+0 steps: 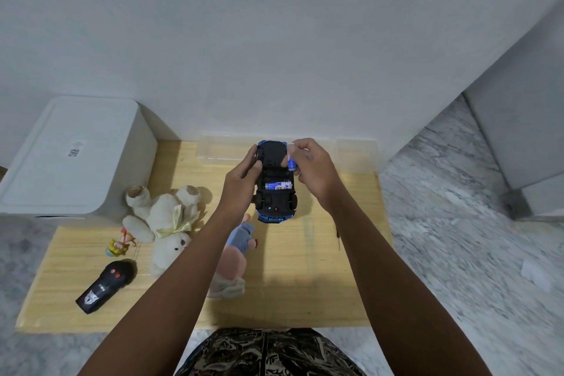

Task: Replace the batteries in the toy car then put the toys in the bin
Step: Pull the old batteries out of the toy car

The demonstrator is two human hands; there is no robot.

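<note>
**Battery going into upturned toy car**

Being held underside up above the tabletop (290, 284): blue toy car (275, 185), one battery (278, 185) lying in its open bay. Gripping the car's side with curled fingers: left hand (242, 180). Pinching a second battery (292, 163) at the car's far edge: right hand (314, 171). Lying nearby: teddy bear (166, 223), black remote (105, 285), white bin (73, 156), clear box (219, 149)

Wood table (305, 284) w/ teddy (166, 220), remote (105, 287), figurine (117, 247), clear box (219, 149).
</note>
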